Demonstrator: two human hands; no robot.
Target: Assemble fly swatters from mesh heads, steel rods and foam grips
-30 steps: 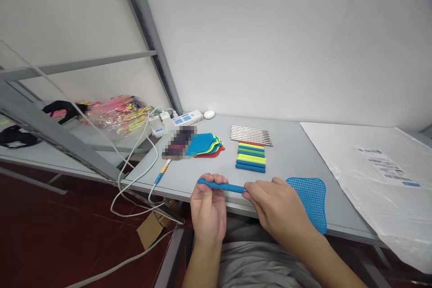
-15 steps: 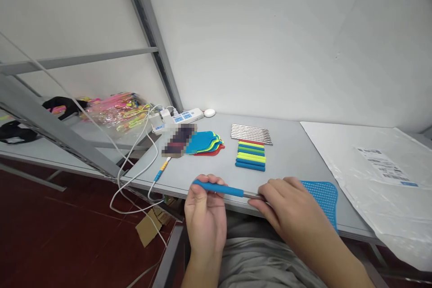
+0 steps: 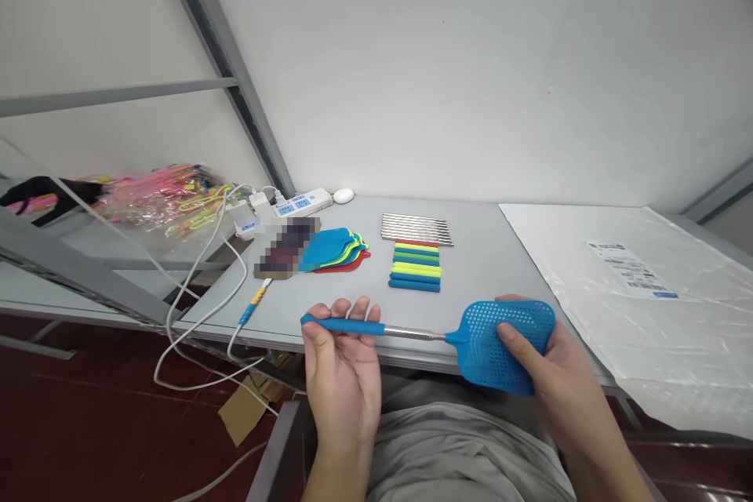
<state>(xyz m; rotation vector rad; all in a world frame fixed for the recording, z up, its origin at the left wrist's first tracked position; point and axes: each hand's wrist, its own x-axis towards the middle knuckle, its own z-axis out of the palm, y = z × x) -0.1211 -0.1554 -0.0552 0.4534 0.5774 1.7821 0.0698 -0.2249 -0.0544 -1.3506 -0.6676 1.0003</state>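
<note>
Blue, perforated and silver-shafted, the flyswatter [image 3: 423,334] is held in both hands [image 3: 343,376].

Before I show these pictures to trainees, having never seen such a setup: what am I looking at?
There's no machine: these are a person's bare hands, seen by one camera worn on the head, looking forward and down. The left hand holds a blue handle grip; the right hand holds a perforated blue fly-swatter head. A metal rod runs between them. On the gray table lie metal rods, coloured handle grips and a pile of swatter heads, partly hidden by a pixelated patch. A power strip lies behind; a white plastic sheet lies at the right.
</note>
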